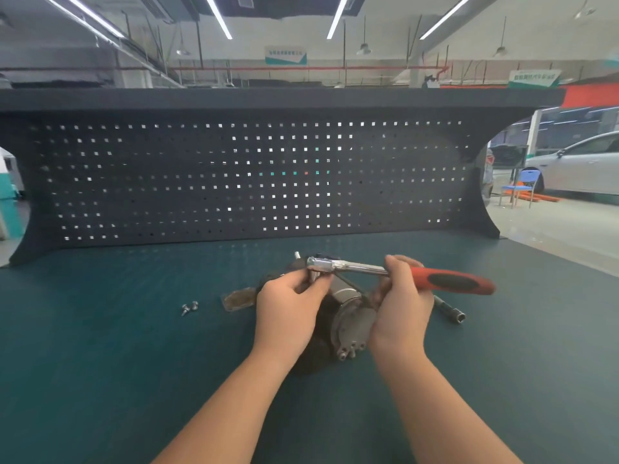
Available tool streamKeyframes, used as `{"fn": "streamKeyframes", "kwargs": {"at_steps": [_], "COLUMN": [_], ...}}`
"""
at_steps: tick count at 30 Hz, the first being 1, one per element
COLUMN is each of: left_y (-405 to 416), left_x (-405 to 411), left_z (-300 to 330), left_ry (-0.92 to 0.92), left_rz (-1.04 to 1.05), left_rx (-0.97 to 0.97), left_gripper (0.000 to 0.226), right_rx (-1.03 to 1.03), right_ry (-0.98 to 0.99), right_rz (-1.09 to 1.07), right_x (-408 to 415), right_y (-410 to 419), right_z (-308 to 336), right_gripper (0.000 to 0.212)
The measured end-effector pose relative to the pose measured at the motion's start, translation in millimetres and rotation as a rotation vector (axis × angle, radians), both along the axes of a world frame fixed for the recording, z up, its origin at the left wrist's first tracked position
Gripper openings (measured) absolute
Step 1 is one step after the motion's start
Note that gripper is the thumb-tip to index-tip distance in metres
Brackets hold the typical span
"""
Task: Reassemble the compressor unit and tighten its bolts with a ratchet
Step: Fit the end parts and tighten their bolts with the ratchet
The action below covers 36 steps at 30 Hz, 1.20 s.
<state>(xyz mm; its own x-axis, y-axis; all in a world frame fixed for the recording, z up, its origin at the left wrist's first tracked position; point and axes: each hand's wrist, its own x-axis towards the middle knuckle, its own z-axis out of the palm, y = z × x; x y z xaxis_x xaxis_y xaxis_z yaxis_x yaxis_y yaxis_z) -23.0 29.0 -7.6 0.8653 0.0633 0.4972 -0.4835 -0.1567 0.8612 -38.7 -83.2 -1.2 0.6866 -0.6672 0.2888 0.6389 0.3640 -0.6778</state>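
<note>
Compressor unit (348, 324) on the green desk (100, 329), ratchet (395, 274) held above it.

Left hand (288, 313) pinches the ratchet head; right hand (400, 303) grips its shaft beside the red handle. Two bolts (189, 308) lie left of the compressor; a socket extension (449, 309) lies right.

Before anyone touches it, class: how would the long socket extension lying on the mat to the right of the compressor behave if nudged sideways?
The socket extension looks round and slim, so it would probably roll across the flat green mat. Its metal shine suggests it is stiff and fairly heavy for its size. The mat may slow it somewhat.
</note>
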Motion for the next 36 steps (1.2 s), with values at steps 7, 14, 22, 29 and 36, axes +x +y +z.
{"fn": "streamKeyframes", "kwargs": {"at_steps": [7,14,22,29,36], "left_y": [6.0,4.5,3.8,6.6,5.3], "left_x": [-13.3,5.4,6.2,-10.1,4.5], "left_z": [-5.6,-0.9,0.3,-3.6,1.8], "left_ry": [-0.175,-0.029,-0.023,-0.067,0.021], "left_rz": [-0.055,-0.062,-0.025,-0.124,-0.037], "left_rx": [0.049,0.102,0.156,0.002,0.141], "left_gripper": [0.037,0.029,0.008,0.017,0.022], "right_rx": [-0.938,-0.663,-0.059,-1.035,-0.336], "right_ry": [-0.4,-0.291,-0.013,-0.39,-0.077], "right_rz": [-0.533,-0.374,-0.139,-0.589,-0.27], "right_x": [-23.2,-21.2,-4.7,-12.9,-15.4], "right_y": [49.2,34.0,9.8,46.5,21.5], "right_z": [-12.1,-11.0,-5.6,-25.6,-5.6], "right_gripper": [0.012,0.009,0.009,0.007,0.017]}}
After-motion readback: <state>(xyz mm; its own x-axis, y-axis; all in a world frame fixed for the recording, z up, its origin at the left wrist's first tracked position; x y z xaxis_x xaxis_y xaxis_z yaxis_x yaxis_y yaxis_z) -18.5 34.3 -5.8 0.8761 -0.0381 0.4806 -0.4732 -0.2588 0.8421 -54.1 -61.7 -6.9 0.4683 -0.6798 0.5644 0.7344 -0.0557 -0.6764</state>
